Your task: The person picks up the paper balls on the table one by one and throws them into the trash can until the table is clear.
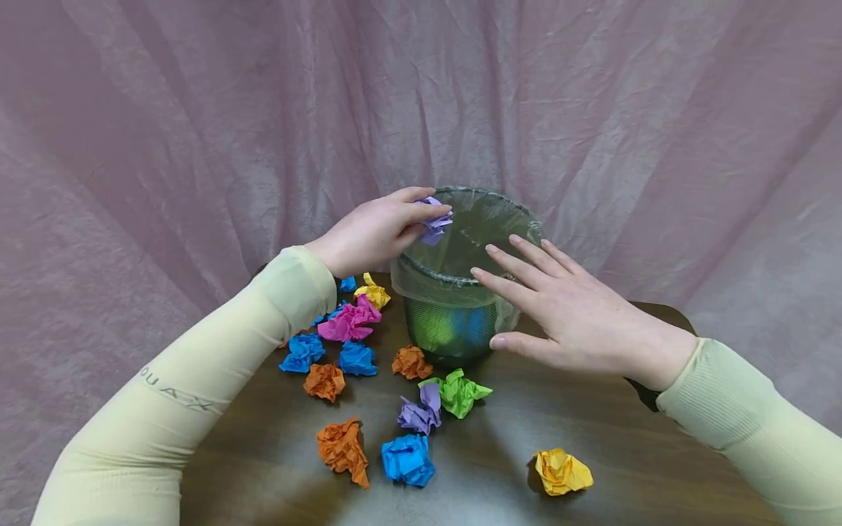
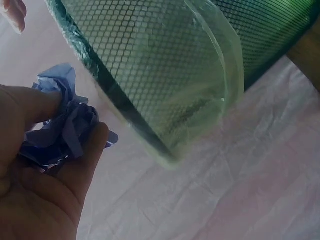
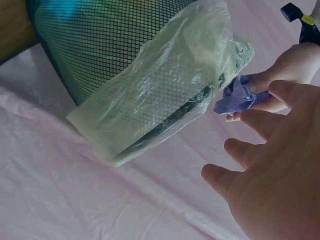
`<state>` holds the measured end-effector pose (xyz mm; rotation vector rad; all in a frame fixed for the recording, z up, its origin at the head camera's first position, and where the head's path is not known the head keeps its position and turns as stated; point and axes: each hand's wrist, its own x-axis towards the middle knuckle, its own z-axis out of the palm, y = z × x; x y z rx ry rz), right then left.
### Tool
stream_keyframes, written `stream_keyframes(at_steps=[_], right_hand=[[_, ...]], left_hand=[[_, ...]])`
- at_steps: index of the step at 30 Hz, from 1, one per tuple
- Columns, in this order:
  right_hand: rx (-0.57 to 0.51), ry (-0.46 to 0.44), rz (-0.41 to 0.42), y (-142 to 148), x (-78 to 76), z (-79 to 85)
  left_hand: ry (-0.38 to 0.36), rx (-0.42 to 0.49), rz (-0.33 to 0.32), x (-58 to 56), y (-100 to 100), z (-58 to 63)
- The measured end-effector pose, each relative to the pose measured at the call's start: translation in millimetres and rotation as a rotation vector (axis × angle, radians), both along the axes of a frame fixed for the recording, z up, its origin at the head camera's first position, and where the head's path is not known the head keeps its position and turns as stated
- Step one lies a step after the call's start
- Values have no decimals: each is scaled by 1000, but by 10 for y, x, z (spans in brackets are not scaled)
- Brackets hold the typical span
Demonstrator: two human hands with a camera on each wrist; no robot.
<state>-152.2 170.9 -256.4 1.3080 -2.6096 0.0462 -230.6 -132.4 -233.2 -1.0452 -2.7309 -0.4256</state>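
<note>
My left hand (image 1: 375, 228) pinches a purple crumpled paper ball (image 1: 435, 222) between thumb and fingers, at the left side of the mesh bin's rim. In the left wrist view the purple paper ball (image 2: 67, 117) sits in the grip beside the rim. The dark mesh bin (image 1: 454, 329) stands upright on the table, with a clear plastic liner (image 3: 190, 55) folded over its rim. Green and blue show through the mesh. My right hand (image 1: 569, 310) holds nothing; its fingers are spread at the bin's right front side, overlapping the rim in the head view.
Crumpled paper balls lie on the brown table (image 1: 487, 482): a pink one (image 1: 351, 319) left of the bin, a green one (image 1: 458, 393) in front, a yellow one (image 1: 563, 472) at front right, several blue and orange ones. A pinkish curtain (image 1: 421, 95) hangs behind.
</note>
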Motion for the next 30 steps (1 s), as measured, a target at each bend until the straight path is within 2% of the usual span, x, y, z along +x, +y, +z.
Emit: stream_keyframes(at_steps=[15, 20, 30], right_hand=[[0, -10, -7, 42, 15, -102], [-1, -5, 2, 27, 25, -116], [-1, 7, 26, -21, 63, -120]], left_hand=[[-5, -36, -26, -64, 121, -112], [-22, -40, 25, -54, 106, -106], [7, -80, 95, -53, -72, -119]])
